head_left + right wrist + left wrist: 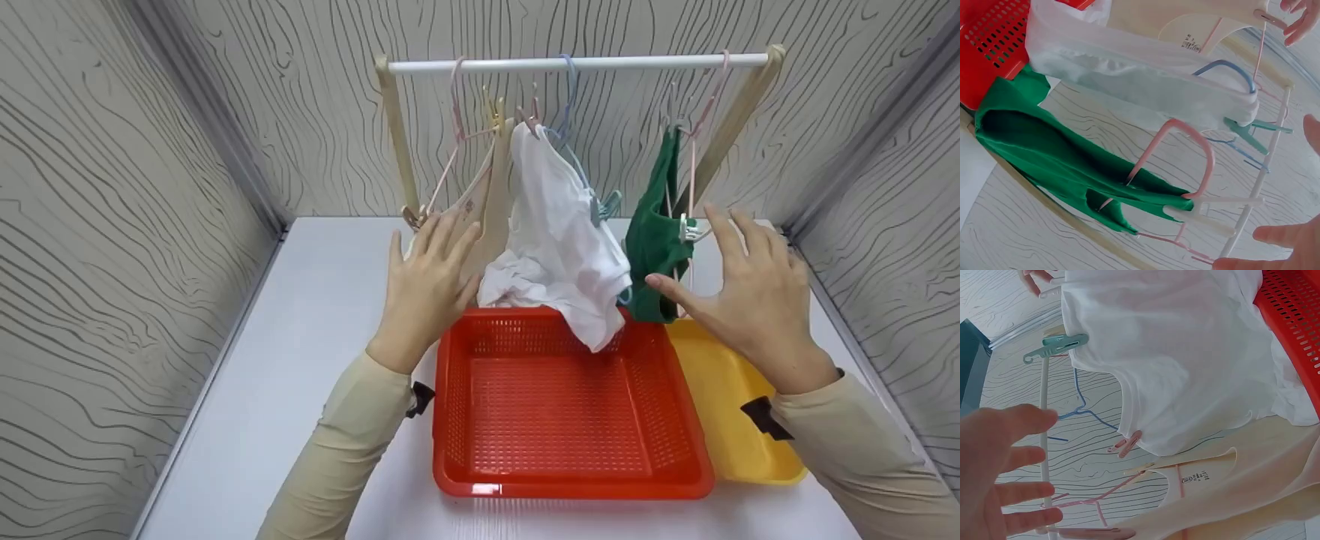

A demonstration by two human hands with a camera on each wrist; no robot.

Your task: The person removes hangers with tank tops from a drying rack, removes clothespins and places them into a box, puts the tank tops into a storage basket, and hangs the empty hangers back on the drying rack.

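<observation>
Fingers spread, my left hand is raised beside the beige garment and overlaps its lower left part in the head view. My right hand, also with spread fingers, is just right of the green garment. Neither hand holds anything. Between them a white garment hangs from a blue hanger by a pink clothespin and a teal clothespin. Its lower end drapes over the red basket's back rim. White clothespins fasten the green garment to a pink hanger.
A white rail on wooden posts carries the hangers. The red perforated basket stands in front, with a yellow tray partly behind its right side. Patterned panels enclose the white table.
</observation>
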